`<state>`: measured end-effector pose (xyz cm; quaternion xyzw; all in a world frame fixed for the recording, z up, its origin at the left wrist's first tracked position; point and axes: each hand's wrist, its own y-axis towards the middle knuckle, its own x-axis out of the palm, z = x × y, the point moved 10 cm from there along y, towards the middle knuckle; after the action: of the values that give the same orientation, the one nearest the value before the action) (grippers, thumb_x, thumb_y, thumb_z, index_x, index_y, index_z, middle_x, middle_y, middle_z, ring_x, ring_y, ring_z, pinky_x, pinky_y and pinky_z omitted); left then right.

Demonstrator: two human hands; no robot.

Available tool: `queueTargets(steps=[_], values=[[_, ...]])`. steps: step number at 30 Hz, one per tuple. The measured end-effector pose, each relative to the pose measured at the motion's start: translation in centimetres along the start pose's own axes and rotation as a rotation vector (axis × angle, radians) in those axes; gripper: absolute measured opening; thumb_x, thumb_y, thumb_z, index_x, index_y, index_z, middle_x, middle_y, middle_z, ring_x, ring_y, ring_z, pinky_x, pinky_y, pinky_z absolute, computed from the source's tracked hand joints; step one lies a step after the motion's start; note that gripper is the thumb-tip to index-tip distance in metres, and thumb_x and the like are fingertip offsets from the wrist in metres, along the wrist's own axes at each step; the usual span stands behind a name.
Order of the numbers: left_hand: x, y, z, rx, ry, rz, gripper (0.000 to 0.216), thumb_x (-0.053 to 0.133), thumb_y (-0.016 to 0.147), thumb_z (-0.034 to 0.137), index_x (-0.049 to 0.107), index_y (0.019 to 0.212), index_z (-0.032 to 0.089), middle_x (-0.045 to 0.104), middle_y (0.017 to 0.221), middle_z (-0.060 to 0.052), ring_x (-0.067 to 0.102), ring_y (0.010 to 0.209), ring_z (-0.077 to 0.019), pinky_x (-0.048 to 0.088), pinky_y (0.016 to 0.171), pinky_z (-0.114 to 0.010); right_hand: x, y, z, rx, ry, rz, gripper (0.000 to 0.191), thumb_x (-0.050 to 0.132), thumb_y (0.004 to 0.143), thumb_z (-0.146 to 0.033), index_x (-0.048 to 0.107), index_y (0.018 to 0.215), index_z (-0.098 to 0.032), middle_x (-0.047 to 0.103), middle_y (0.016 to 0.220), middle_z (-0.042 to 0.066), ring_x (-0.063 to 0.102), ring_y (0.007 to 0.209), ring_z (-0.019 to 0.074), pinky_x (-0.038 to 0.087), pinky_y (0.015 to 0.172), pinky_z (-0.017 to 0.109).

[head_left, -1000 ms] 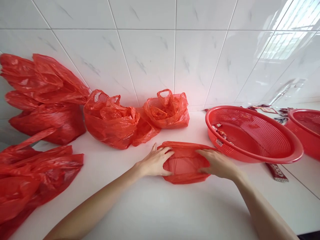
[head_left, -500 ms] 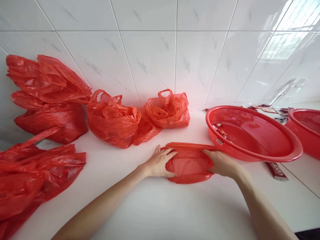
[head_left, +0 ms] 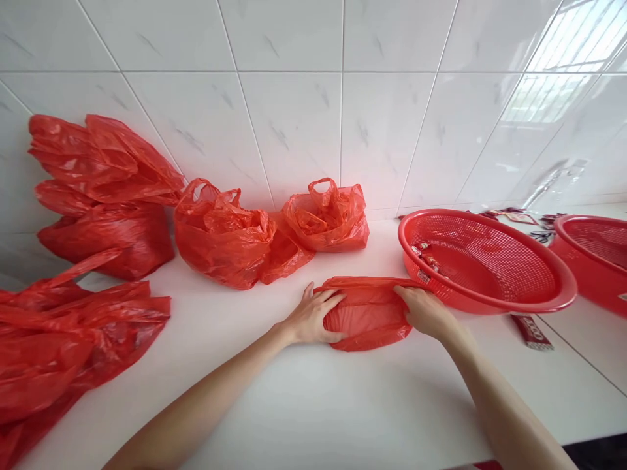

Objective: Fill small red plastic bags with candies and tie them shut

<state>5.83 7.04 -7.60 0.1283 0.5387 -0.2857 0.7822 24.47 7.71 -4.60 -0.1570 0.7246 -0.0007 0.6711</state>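
On the white table in front of me lies a thin red plastic bag [head_left: 368, 323] with its mouth spread wide, showing creased film inside. My left hand [head_left: 316, 318] grips its left edge, thumb and fingers apart around the opening. At the right edge, my right hand [head_left: 425, 310] has its fingertips curled into the bag and hidden in part by the film. Close behind that hand stands a large red plastic basket [head_left: 563, 294] with perforated walls. A few small wrapped packets [head_left: 428, 258] lie inside it, near its left wall.
Filled red bags [head_left: 223, 245] and another bag [head_left: 328, 219] stand along the tiled wall. More red bags [head_left: 105, 238] are piled at the left, with loose red bags [head_left: 63, 352] in front. A dark red packet [head_left: 531, 331] lies below the basket; a second basket [head_left: 597, 261] stands right.
The view has shifted slightly. My right hand has drawn a little up and back along the bag's right edge, and more of its fingers show. My left hand keeps its place.
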Motion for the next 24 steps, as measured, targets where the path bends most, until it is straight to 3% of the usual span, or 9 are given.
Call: queueTargets(steps=[5,12,16,19,22,24], values=[[-0.2,-0.1,0.0,0.011,-0.028,0.055,0.092,0.070,0.078,0.064,0.044,0.150,0.013,0.045,0.155,-0.021,0.040,0.145,-0.0395,0.004,0.124,-0.066,0.0,-0.5,0.3,0.042,-0.026,-0.038,0.043,0.047,0.072,0.011,0.065,0.101,-0.015,0.073,0.105,0.012,0.069,0.097,0.0257,0.037,0.062,0.027],[-0.4,-0.1,-0.2,0.078,-0.094,0.142,0.078,0.074,0.079,0.056,0.053,0.145,0.019,0.051,0.150,-0.019,0.048,0.138,-0.0402,0.006,0.121,-0.071,0.4,-0.3,0.2,0.044,-0.039,-0.069,0.042,0.050,0.074,0.008,0.065,0.105,-0.014,0.072,0.113,0.013,0.067,0.105,0.0277,0.040,0.069,0.028],[-1.1,-0.5,-0.1,0.166,-0.082,0.286,0.050,0.067,0.087,0.045,0.064,0.131,0.022,0.061,0.141,-0.015,0.055,0.132,-0.0352,0.007,0.121,-0.070,0.2,-0.2,0.2,0.053,-0.041,-0.052,0.042,0.050,0.074,0.007,0.065,0.107,-0.014,0.071,0.115,0.015,0.066,0.108,0.0293,0.042,0.074,0.029],[-4.1,-2.1,2.3,0.323,-0.047,0.558,0.024,0.056,0.095,0.032,0.074,0.108,0.023,0.074,0.120,-0.009,0.064,0.119,-0.0277,0.014,0.122,-0.065,0.2,-0.2,0.1,0.035,-0.016,-0.017,0.041,0.049,0.072,0.008,0.065,0.103,-0.013,0.071,0.112,0.015,0.067,0.106,0.0291,0.044,0.075,0.030],[-8.5,-4.8,7.2,0.528,-0.169,0.777,0.017,0.057,0.095,0.028,0.073,0.095,0.021,0.077,0.095,-0.005,0.070,0.097,-0.0207,0.042,0.110,-0.050,0.4,0.1,-0.1,-0.027,0.034,0.067,0.035,0.047,0.071,0.007,0.064,0.093,-0.015,0.072,0.102,0.013,0.069,0.097,0.0271,0.045,0.071,0.029],[-11.0,-6.0,10.7,0.669,-0.413,0.721,0.018,0.058,0.096,0.031,0.071,0.096,0.019,0.075,0.088,-0.006,0.071,0.091,-0.0196,0.057,0.088,-0.037,0.1,0.3,-0.3,-0.095,0.080,0.181,0.031,0.048,0.071,0.004,0.064,0.088,-0.016,0.072,0.096,0.012,0.069,0.091,0.0271,0.046,0.068,0.030]])
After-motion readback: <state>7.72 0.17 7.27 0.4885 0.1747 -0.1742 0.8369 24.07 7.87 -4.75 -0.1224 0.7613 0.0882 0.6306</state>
